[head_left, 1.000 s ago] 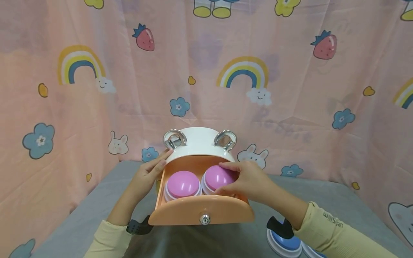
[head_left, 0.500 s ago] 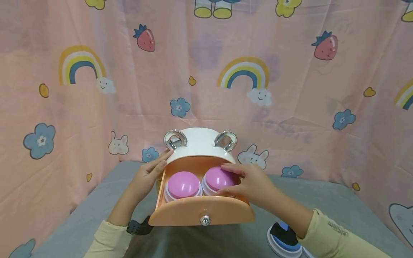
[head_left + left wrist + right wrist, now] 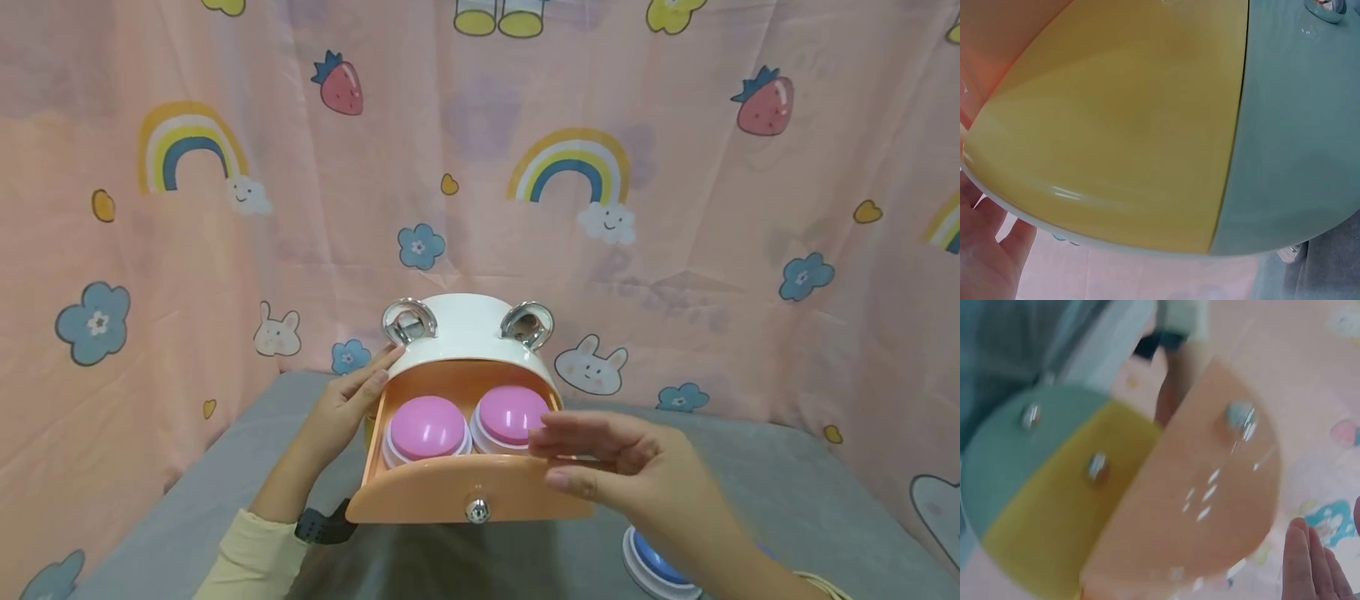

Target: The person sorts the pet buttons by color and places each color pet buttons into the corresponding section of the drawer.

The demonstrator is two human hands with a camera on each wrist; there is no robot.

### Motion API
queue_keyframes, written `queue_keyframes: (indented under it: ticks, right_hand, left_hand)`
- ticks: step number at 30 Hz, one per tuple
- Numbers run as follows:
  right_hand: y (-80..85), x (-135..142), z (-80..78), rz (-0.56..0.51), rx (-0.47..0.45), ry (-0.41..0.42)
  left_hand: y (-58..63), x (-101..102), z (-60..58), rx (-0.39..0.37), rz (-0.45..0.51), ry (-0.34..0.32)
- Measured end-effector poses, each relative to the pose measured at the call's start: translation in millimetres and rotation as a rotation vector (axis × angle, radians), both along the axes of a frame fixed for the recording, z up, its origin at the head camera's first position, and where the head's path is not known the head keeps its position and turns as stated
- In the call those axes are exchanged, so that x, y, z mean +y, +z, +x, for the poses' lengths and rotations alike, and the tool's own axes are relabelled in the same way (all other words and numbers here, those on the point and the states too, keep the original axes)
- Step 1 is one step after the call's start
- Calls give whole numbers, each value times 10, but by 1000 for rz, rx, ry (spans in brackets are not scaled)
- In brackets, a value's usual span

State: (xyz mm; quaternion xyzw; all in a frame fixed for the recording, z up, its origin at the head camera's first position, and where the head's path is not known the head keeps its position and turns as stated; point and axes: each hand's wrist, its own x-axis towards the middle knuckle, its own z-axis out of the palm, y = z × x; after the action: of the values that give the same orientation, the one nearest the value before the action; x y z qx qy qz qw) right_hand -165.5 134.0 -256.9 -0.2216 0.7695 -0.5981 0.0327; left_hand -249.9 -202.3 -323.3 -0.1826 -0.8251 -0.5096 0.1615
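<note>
A white rounded case (image 3: 465,325) with two silver ring-shaped ears stands on the table, its orange top drawer (image 3: 412,496) pulled out. Inside it sit two round pieces with white bases and glossy pink domes, the left pink-domed piece (image 3: 427,427) beside the right pink-domed piece (image 3: 512,413). My left hand (image 3: 336,417) rests with extended fingers against the case's left side. Just right of the drawer front, my right hand (image 3: 648,471) is held apart from the pieces, fingers straight and nothing in them. Its fingers (image 3: 1310,565) also show in the right wrist view.
Below the orange drawer are a yellow drawer (image 3: 1116,137) and a teal drawer (image 3: 1300,125), both pushed in. A blue-domed piece (image 3: 651,560) lies on the grey table (image 3: 225,467), partly behind my right arm. A pink printed curtain (image 3: 360,208) hangs behind.
My right hand has released the right pink-domed piece and moved right and toward me, out of the drawer. My left hand and the case stay put.
</note>
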Motion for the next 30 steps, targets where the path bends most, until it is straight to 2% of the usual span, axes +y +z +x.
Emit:
queue_keyframes:
  ticks: [7, 8, 10, 15, 18, 26, 30]
  right_hand:
    - [-297, -10, 90, -158, -300, 227]
    - [-323, -33, 100, -167, -347, 236]
    - [-361, -83, 123, -164, -422, 239]
    - [-402, -218, 196, -84, -566, 152]
    - [-428, -274, 225, -73, -625, 132]
    - [-480, -327, 138, -123, -720, 130]
    - [-525, -332, 103, -150, -741, 167]
  left_hand:
    - [11, 0, -12, -7, -1, -7]
    - [10, 0, -13, -9, -2, -7]
    - [6, 0, -14, -14, 1, -10]
    - [0, 7, -10, -15, -1, -2]
    - [2, 13, -11, -10, -2, 14]
    - [-5, 10, -14, 1, -6, 27]
    - [-7, 1, -15, 4, -2, 19]
